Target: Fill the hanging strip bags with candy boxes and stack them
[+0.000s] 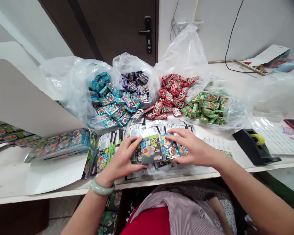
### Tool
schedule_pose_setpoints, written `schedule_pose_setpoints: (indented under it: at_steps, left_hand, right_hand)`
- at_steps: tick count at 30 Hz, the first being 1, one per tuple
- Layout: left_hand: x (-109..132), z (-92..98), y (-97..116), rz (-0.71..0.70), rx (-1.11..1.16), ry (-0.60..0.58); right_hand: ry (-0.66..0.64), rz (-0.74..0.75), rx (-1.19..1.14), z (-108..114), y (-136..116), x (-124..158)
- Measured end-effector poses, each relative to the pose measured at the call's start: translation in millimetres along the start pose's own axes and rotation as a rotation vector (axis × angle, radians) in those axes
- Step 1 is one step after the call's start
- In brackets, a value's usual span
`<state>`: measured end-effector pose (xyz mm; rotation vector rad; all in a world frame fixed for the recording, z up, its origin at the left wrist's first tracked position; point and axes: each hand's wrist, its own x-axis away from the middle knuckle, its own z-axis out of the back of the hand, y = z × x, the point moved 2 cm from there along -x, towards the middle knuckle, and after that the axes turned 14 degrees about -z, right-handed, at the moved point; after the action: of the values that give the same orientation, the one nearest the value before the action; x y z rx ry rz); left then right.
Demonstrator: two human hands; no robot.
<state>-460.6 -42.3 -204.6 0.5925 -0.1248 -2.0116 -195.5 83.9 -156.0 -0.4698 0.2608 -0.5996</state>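
My left hand [122, 160] grips a green printed carton [147, 150] by its left end, fingers curled around it. My right hand [193, 148] is closed on a small blue box [170, 149] at the carton's open right end, with other small boxes under its fingers. Both hands work near the table's front edge, over a pile of flat black-and-white carton blanks [107, 147].
Four clear plastic bags hold small boxes: blue [107, 98], purple [134, 86], red [172, 94], green [207, 107]. A black tape dispenser [253, 145] stands at the right. Filled cartons [61, 143] lie at the left beside a white board [19, 98]. A door [117, 26] is behind the table.
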Motion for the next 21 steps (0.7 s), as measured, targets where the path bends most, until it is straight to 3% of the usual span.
schedule_pose_setpoints:
  at_steps: [5,13,21]
  left_hand:
    - [-6,-0.2,5,-0.061,-0.009,-0.014]
    - [-6,2.5,12,-0.06,0.026,-0.03]
    - [-12,2.5,14,0.003,0.073,-0.027]
  right_hand:
    - [-0.051,0.059,0.185,8,-6,-6]
    - [-0.109,0.123,0.142,12,-11,-5]
    - [-0.074,0.085,0.088,14,-11,-14]
